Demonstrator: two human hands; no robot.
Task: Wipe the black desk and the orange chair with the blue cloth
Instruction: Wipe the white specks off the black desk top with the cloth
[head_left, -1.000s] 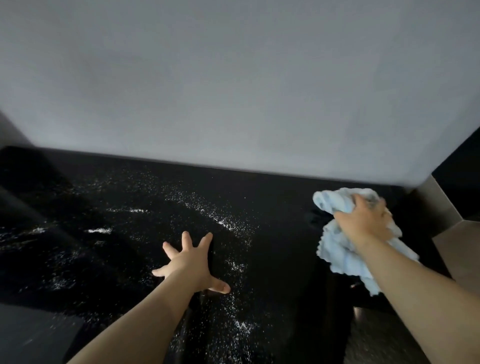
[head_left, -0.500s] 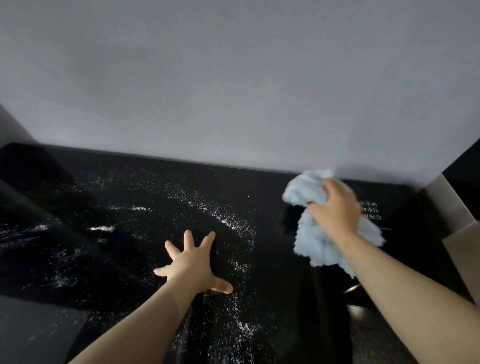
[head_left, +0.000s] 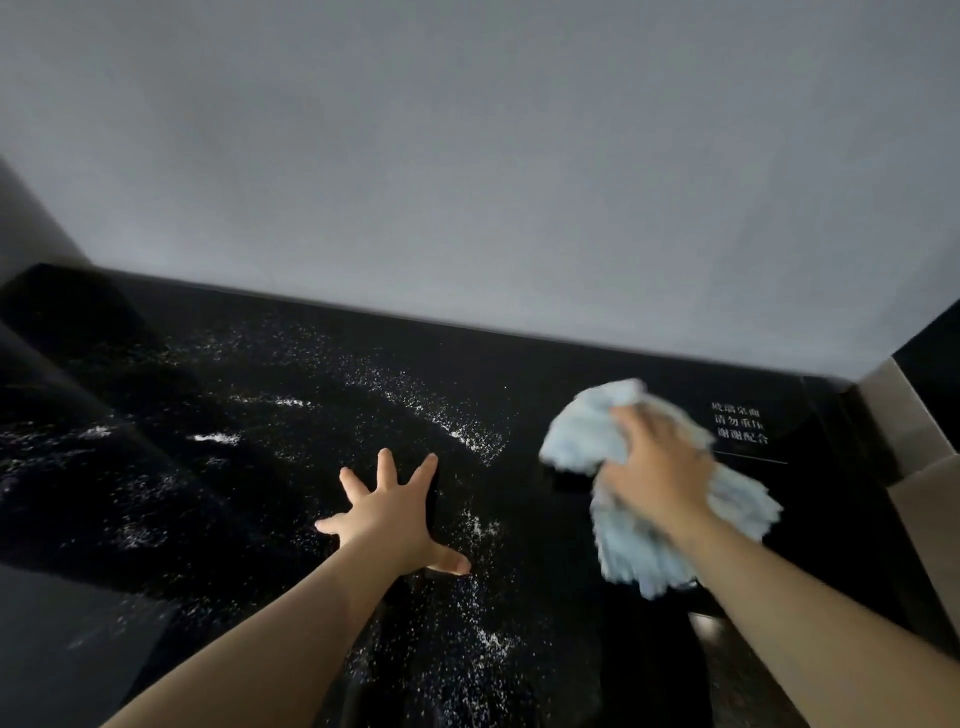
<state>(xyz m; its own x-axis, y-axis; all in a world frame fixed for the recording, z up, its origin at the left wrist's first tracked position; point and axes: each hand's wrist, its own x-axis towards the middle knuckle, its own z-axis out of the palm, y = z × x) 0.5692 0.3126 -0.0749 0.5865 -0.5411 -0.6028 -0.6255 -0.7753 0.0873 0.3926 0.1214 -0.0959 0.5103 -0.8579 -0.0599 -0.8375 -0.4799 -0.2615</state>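
Rightward, three lines of white Chinese writing (head_left: 740, 428) mark the glossy black desk (head_left: 519, 364); right hand (head_left: 657, 475) fingers clutch the crumpled light-blue cloth (head_left: 582, 441), left hand (head_left: 392, 512) fingers splay flat.

Crumpled blue cloth (head_left: 621, 525) lies on speckled glossy black desk (head_left: 322, 405).

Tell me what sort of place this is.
Likely an indoor office or guest room, though uncertain: a glossy black desk stands against a plain grey wall, with a small white printed notice on its top.
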